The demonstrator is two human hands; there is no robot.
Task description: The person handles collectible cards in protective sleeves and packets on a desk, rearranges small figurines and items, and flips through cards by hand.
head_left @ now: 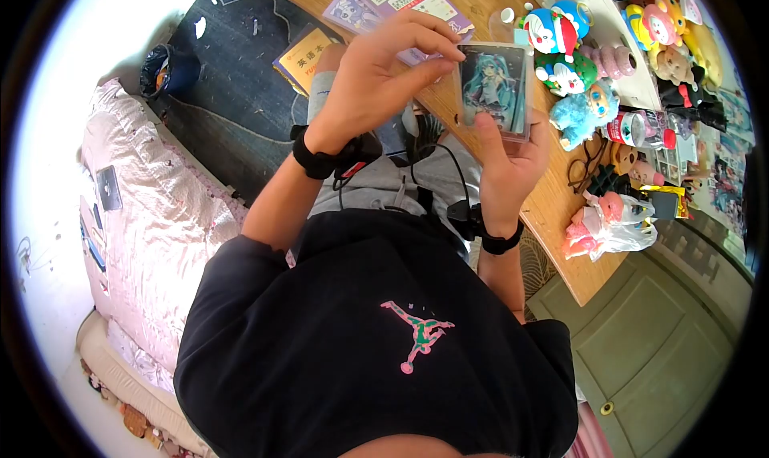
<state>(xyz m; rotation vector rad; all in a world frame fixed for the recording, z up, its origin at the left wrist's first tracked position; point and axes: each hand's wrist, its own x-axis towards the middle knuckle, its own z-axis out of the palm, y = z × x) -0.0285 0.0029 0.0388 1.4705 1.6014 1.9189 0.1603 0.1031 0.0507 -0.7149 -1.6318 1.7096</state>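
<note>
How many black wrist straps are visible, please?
2: left wrist strap, just behind the left hand; right wrist strap, just behind the right hand. I see no others.

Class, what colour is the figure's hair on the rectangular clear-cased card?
Blue-green on that card, best in head view.

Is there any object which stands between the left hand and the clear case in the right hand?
Nothing visible stands in between: the left hand is right at the upper left corner of the clear case, which the right hand holds at its lower end.
</note>
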